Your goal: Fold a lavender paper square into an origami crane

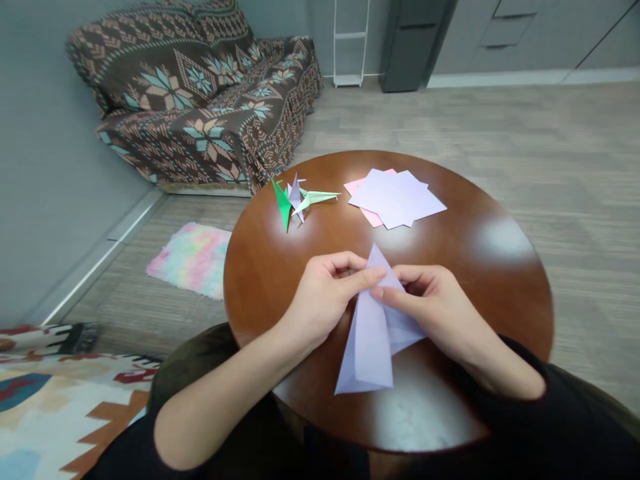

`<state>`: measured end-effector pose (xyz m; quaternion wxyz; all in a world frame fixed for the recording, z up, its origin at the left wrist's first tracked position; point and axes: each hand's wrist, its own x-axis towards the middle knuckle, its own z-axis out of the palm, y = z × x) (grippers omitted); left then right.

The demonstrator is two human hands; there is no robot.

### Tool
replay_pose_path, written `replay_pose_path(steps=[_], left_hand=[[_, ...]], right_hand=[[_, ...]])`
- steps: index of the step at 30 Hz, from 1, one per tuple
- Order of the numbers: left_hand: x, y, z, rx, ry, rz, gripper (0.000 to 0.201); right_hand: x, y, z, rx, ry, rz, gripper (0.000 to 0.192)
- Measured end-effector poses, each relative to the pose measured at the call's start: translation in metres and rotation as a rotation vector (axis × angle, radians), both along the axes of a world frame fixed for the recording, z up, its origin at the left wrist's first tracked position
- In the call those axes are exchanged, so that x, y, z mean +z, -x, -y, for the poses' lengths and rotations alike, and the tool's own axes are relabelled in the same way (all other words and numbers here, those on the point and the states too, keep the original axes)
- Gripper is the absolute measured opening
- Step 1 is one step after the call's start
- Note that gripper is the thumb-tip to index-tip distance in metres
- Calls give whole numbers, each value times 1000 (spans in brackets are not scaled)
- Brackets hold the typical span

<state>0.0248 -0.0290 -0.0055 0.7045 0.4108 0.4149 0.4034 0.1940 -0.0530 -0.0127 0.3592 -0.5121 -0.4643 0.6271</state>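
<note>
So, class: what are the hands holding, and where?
Both the left hand and right hand pinch the folded lilac paper near its upper point.

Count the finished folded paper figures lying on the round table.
3, bunched at the table's far left: a dark green figure, a lilac figure, a pale green figure. They overlap, so another may be hidden.

Round table (500, 280) directly before me. Near edge, centre: folded paper (373, 333) held between left hand (325, 303) and right hand (433, 303), left hand on its left side, right hand on its right. Far side of table: paper cranes (297, 199) to the left, stack of sheets (397, 197) to the right, well apart. Beyond the table, left: sofa (200, 93) against the wall. Small rug (193, 257) on the floor between sofa and table.
</note>
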Motion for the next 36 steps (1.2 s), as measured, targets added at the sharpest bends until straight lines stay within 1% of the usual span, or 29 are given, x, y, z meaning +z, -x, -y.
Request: replay_pose_path(steps=[4, 8, 11, 15, 19, 21, 24, 26, 31, 36], left_hand=[[-5, -2, 0, 36, 97, 86, 28], [-4, -6, 2, 51, 182, 182, 27], [-4, -6, 0, 55, 218, 214, 26], [-6, -3, -8, 108, 186, 253, 22], [-8, -1, -13, 152, 141, 263, 19], [-7, -1, -12, 135, 146, 256, 21], [-5, -3, -7, 67, 194, 237, 24], [-4, -4, -4, 54, 218, 235, 26], [-2, -4, -5, 115, 213, 285, 22], [-3, -3, -8, 128, 226, 310, 21]], right_hand=[[-1, -1, 0, -17, -27, -11, 21], [-1, -2, 0, -4, -66, 26, 25], [0, -3, 0, 20, -76, 53, 27], [2, -1, 0, 80, -56, 67, 24], [3, 1, 0, 86, -54, 62, 21], [2, 1, 0, 72, -61, 60, 22], [1, 0, -1, 49, -77, 70, 23], [1, 0, -1, 46, -76, 75, 23], [2, 1, -1, 66, -71, 86, 23], [3, 1, 0, 71, -78, 94, 26]])
